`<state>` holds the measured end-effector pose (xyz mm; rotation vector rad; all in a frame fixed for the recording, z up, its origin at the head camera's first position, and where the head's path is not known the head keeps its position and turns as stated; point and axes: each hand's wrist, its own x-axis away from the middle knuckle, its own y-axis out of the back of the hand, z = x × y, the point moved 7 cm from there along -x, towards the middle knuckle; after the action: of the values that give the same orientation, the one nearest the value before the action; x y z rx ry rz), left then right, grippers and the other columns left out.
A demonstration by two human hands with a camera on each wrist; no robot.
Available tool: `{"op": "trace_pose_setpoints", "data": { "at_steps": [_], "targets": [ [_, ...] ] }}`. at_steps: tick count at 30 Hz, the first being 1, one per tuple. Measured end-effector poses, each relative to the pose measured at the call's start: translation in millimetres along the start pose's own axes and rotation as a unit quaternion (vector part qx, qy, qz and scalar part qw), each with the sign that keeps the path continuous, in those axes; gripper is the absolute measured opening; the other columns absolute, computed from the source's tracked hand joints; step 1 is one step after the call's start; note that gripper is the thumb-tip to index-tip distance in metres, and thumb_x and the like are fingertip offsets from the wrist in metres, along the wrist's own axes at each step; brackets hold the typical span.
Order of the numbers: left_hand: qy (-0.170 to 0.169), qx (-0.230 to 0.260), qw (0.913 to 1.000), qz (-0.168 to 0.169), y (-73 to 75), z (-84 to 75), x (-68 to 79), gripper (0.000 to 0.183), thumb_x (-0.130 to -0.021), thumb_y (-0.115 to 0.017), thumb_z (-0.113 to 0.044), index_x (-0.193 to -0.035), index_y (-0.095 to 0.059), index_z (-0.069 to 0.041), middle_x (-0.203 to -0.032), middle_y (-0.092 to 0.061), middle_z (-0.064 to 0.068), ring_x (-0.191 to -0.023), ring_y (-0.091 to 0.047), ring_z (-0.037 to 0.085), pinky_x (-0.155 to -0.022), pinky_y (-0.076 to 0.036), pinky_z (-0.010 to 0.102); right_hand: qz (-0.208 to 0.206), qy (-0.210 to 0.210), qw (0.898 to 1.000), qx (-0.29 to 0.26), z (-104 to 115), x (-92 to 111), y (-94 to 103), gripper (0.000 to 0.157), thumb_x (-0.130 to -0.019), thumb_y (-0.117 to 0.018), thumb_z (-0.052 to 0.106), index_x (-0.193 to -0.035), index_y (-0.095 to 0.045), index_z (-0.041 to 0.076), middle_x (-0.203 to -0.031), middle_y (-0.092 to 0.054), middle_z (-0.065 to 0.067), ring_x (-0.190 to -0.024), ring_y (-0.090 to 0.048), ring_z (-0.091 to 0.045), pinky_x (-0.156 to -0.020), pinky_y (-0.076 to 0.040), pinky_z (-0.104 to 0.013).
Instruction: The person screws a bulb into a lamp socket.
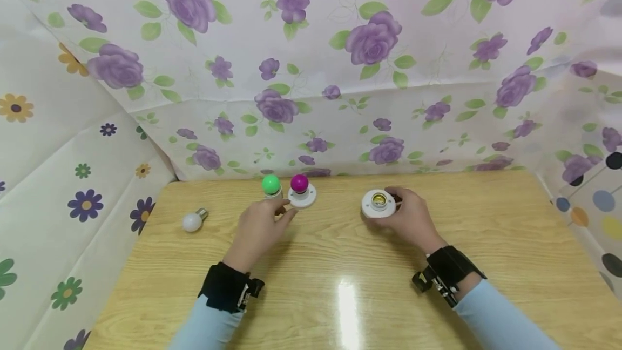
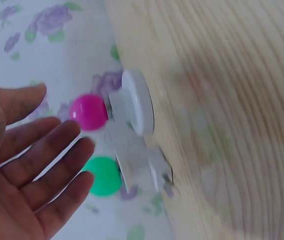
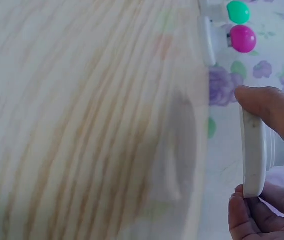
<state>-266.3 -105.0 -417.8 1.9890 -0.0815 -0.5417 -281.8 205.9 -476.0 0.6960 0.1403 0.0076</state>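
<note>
My right hand [image 1: 410, 219] grips a white round lamp socket [image 1: 379, 203] by its rim, the thumb on one edge and fingers on the other. The socket's metal-lined opening faces up, with no bulb in it. In the right wrist view the socket base [image 3: 253, 155] is held above the tabletop. My left hand [image 1: 259, 228] holds nothing; its fingers are relaxed beside the green bulb [image 1: 271, 183], which stands in a white holder [image 2: 154, 170]. Right next to that, a magenta bulb [image 1: 299, 183] sits in a round white socket [image 1: 307, 199].
A loose white bulb [image 1: 193, 222] with a metal screw base lies at the left of the wooden table [image 1: 311, 263]. Behind the table's back edge hangs a flowered cloth [image 1: 311, 69]; another patterned cloth [image 1: 53, 204] covers the left side.
</note>
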Motion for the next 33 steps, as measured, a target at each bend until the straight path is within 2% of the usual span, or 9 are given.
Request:
{"op": "trace_pose_setpoints", "data": {
  "at_steps": [3,7,9,12,15,18,22,26,33],
  "targets": [
    [0.021,-0.018,0.9983,-0.051,14.4,13.3,1.5,0.028,-0.088,-0.063,-0.037,-0.102,-0.068,-0.014,-0.089,-0.065,0.0,-0.078,-0.06,0.012,-0.061,-0.05,0.027,-0.004,0.013,1.0,-0.009,6,3,1.9,0.081,-0.058,-0.087,0.033,-0.125,-0.052,0.005,-0.109,-0.056,-0.002,-0.092,-0.053,-0.016,-0.076,-0.048,-0.03],
    [0.052,-0.041,0.9906,-0.12,34.3,30.6,5.1,0.034,-0.086,-0.066,-0.031,-0.106,-0.065,-0.003,-0.1,-0.062,0.011,-0.091,-0.057,0.024,-0.07,-0.051,0.037,-0.012,0.033,0.999,-0.019,14,7,2.6,0.08,-0.057,-0.088,0.032,-0.124,-0.053,0.006,-0.109,-0.055,0.0,-0.093,-0.052,-0.015,-0.075,-0.048,-0.029],
    [0.066,-0.044,0.9865,-0.143,42.8,39.5,5.8,0.037,-0.085,-0.067,-0.027,-0.11,-0.062,0.001,-0.106,-0.059,0.016,-0.098,-0.053,0.031,-0.077,-0.048,0.042,-0.014,0.041,0.999,-0.021,17,8,2.4,0.08,-0.057,-0.088,0.033,-0.124,-0.054,0.006,-0.109,-0.055,0.001,-0.094,-0.051,-0.014,-0.075,-0.048,-0.029],
    [0.098,-0.051,0.9814,-0.157,53.6,55.4,6.2,0.046,-0.086,-0.065,-0.023,-0.119,-0.054,0.007,-0.117,-0.052,0.024,-0.109,-0.045,0.04,-0.091,-0.04,0.05,-0.014,0.043,0.999,-0.025,21,10,1.1,0.081,-0.056,-0.088,0.034,-0.124,-0.054,0.007,-0.11,-0.055,0.002,-0.094,-0.051,-0.013,-0.075,-0.048,-0.028],
    [0.148,-0.056,0.9763,-0.148,60.9,76.1,8.5,0.057,-0.088,-0.062,-0.022,-0.13,-0.041,0.01,-0.13,-0.04,0.032,-0.123,-0.031,0.048,-0.1,-0.027,0.059,-0.01,0.042,0.999,-0.028,25,13,-0.8,0.081,-0.055,-0.089,0.033,-0.124,-0.055,0.007,-0.111,-0.056,0.002,-0.092,-0.052,-0.014,-0.074,-0.048,-0.027],
    [0.195,-0.081,0.9687,-0.131,66.1,96.7,13.1,0.065,-0.089,-0.061,-0.024,-0.136,-0.031,0.01,-0.137,-0.029,0.035,-0.128,-0.018,0.053,-0.101,-0.019,0.064,-0.005,0.039,0.999,-0.031,28,14,-2.7,0.082,-0.054,-0.09,0.032,-0.125,-0.056,0.008,-0.113,-0.056,0.001,-0.088,-0.054,-0.015,-0.072,-0.049,-0.027],
    [0.249,-0.112,0.9571,-0.096,67.3,120.5,20.7,0.072,-0.089,-0.061,-0.031,-0.138,-0.028,0.01,-0.139,-0.024,0.037,-0.127,-0.012,0.056,-0.097,-0.018,0.07,0.004,0.035,0.999,-0.03,30,15,-3.7,0.082,-0.053,-0.09,0.033,-0.124,-0.056,0.01,-0.112,-0.057,0.002,-0.085,-0.055,-0.014,-0.07,-0.049,-0.026],
    [0.297,-0.109,0.9476,-0.044,61.8,138.8,27.8,0.078,-0.089,-0.06,-0.035,-0.14,-0.023,0.011,-0.14,-0.015,0.039,-0.126,-0.006,0.059,-0.093,-0.018,0.073,0.012,0.031,0.999,-0.026,29,16,-5.2,0.083,-0.053,-0.089,0.035,-0.125,-0.056,0.01,-0.111,-0.057,0.004,-0.085,-0.055,-0.014,-0.07,-0.049,-0.026],
    [0.336,-0.116,0.9345,0.022,47.7,158.8,36.6,0.08,-0.089,-0.058,-0.038,-0.14,-0.021,0.011,-0.139,-0.01,0.043,-0.124,-0.004,0.062,-0.09,-0.021,0.075,0.012,0.033,0.999,-0.018,28,16,-5.1,0.082,-0.053,-0.089,0.037,-0.124,-0.057,0.014,-0.109,-0.057,0.005,-0.085,-0.055,-0.013,-0.07,-0.049,-0.026]
  ]
}}
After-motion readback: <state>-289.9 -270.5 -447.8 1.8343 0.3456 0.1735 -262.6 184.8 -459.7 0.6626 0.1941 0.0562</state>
